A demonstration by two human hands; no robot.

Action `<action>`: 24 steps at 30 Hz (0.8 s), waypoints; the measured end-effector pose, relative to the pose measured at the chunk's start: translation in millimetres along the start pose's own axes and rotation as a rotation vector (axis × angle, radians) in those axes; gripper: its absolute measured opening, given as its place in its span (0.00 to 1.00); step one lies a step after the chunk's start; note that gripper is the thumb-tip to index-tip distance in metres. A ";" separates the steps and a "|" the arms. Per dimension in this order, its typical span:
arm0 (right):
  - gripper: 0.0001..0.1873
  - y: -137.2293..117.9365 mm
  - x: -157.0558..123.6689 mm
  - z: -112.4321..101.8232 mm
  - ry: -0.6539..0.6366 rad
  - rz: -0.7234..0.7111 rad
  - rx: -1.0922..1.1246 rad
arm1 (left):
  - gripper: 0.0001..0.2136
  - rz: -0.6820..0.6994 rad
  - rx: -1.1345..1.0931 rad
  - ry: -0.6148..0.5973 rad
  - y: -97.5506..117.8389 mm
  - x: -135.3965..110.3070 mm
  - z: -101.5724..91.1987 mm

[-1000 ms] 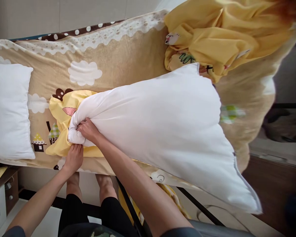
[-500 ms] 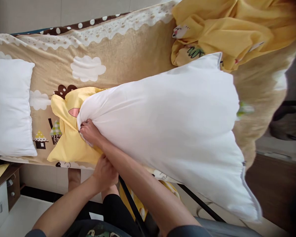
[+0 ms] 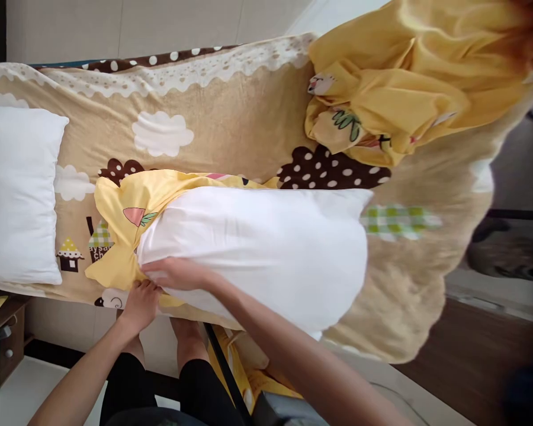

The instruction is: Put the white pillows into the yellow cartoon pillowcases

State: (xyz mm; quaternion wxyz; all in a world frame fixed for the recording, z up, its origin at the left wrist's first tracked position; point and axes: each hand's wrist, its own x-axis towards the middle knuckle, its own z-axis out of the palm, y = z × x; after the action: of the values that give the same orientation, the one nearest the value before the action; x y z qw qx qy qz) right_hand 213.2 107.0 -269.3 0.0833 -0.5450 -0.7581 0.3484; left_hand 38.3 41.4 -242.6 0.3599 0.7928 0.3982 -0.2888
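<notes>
A white pillow (image 3: 266, 248) lies lengthwise on the bed, its left end against the bunched opening of a yellow pillowcase (image 3: 115, 198) printed with a strawberry. My left hand (image 3: 142, 303) is closed on the pillowcase's near edge, fingers curled over the cloth. Just above it, my right hand (image 3: 171, 273) is at the pillow's near left end, fingers pointing left and partly hidden in the fabric; it appears to grip the pillow there. Some yellow cloth shows beneath and behind the pillow.
The bed has a tan blanket (image 3: 231, 118) with cloud and house prints. A second white pillow (image 3: 18, 195) lies at the left. Crumpled yellow bedding (image 3: 408, 89) is heaped at the far right. A cabinet (image 3: 9, 343) stands at lower left, and a black bar (image 3: 224, 367) slants below the bed edge.
The white pillow has come down flatter onto the bed, its right end further left. My left hand has moved left onto the pillowcase edge; my right hand has shifted slightly down.
</notes>
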 end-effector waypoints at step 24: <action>0.20 44.0 0.9 -29.3 -0.138 0.174 -0.073 | 0.14 -0.113 0.045 0.627 -15.0 112.8 -112.9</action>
State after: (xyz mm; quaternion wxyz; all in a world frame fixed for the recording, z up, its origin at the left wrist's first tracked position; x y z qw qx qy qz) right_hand 261.5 127.7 -275.0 -0.0193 -0.5862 -0.7240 0.3632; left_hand 103.3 185.9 -266.8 0.1855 0.8275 0.5267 -0.0585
